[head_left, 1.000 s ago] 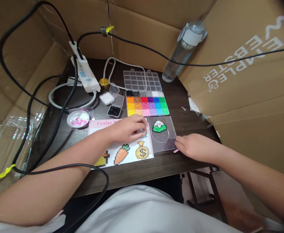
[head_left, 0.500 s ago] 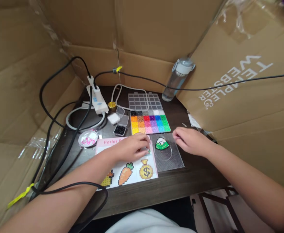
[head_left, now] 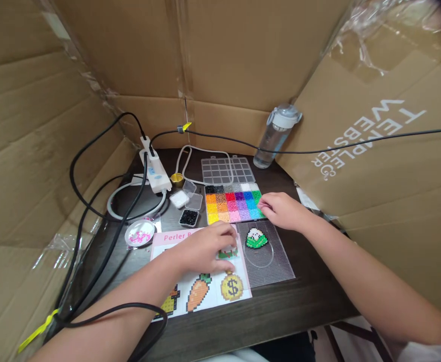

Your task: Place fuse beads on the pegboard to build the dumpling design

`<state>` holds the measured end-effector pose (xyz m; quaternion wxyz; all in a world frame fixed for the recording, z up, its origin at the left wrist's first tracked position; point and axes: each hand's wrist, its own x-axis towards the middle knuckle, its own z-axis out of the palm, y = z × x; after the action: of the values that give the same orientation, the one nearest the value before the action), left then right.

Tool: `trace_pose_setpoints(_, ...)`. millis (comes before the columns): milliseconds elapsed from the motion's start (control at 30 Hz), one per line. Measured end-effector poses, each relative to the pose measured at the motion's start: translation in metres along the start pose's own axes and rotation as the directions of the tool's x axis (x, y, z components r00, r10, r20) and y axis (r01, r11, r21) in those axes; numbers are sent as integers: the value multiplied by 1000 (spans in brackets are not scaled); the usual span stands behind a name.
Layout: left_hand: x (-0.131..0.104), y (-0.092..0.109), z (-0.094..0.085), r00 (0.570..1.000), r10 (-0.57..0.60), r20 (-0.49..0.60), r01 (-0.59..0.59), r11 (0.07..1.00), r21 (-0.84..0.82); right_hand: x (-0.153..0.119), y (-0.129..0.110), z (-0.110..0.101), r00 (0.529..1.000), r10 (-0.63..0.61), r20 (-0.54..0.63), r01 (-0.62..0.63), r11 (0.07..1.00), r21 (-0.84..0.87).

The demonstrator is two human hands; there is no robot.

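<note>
My left hand [head_left: 212, 249] rests on a printed perler bead pattern sheet [head_left: 214, 306], thumb and fingers apart, and partly covers its pictures. My right hand [head_left: 278, 208] is pinched at the right edge of the bead box [head_left: 233, 203], by the green beads. Something thin and pale may stick out of its fingertips, too small to name. Below that hand lies a clear pegboard [head_left: 276, 271]. On it sits a bead figure [head_left: 257, 238] in white and green with a black outline, at the top of a clear round outline.
A white dish [head_left: 140, 233] of pink beads and small boxes of black beads [head_left: 189, 217] and white beads [head_left: 179, 199] stand left. Behind are a power strip [head_left: 155, 171], a gold cup [head_left: 177, 179] and a water bottle [head_left: 275, 136]. A black cable [head_left: 235, 142] crosses the back; cardboard walls surround the table.
My right hand has moved from beside the pegboard up and left to the bead box's green edge. My left hand stays on the sheet with its thumb spread wider. The view has tilted up slightly.
</note>
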<state>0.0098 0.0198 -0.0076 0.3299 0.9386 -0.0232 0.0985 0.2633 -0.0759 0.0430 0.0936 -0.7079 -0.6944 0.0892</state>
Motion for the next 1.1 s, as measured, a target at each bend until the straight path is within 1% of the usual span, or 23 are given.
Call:
trace_pose_setpoints(67,1,0,1,1000,-7,1,7,1000,11,-3,1,-3,994,-7,-108,15,997,75)
trace_pose_setpoints(133,1,1,2,1000,-8,2,8,1000,30,-7,0,-4,970,48,-239,7,974,225)
trace_pose_setpoints(167,1,2,3,1000,-8,3,8,999,40,-9,-1,-4,951,108,-290,-1,938,346)
trace_pose_setpoints(200,1,2,3,1000,-8,2,8,999,50,-11,-2,-2,930,185,-317,-8,874,487)
trace_pose_setpoints(233,2,3,3,1000,-9,0,9,998,58,-12,-3,0,910,264,-320,-5,778,628)
trace_pose_setpoints(300,2,3,4,1000,-13,-2,13,997,69,-14,-4,6,872,392,-295,40,542,839)
trace_pose_setpoints(333,1,3,4,1000,-16,0,16,997,73,-14,-3,10,854,435,-284,77,434,897)
trace_pose_setpoints(400,1,3,4,1000,-24,10,23,997,78,-13,0,16,827,496,-266,146,267,953)
trace_pose_setpoints(500,1,4,4,999,-39,21,37,996,87,-12,7,24,804,559,-202,196,71,978)
trace_pose_setpoints(567,1,4,4,999,-48,19,46,995,88,-11,10,28,813,567,-133,192,-47,980)
trace_pose_setpoints(667,2,6,4,999,-51,9,50,995,82,-9,13,33,843,537,-14,140,-195,971)
trace_pose_setpoints(733,3,7,4,999,-40,1,40,996,79,-7,14,36,848,528,48,109,-263,959)
trace_pose_setpoints(800,3,8,3,1000,-31,-6,31,996,79,-6,16,39,849,522,85,96,-311,946)
trace_pose_setpoints(933,3,8,3,999,-33,-1,33,995,92,-4,17,43,877,471,91,109,-379,919)
trace_pose_setpoints(1000,2,8,3,999,-37,4,36,995,96,-2,17,45,892,446,71,117,-380,918)
trace_pose_setpoints(1100,1,7,4,999,-36,6,36,995,97,0,15,47,903,428,22,135,-334,933)
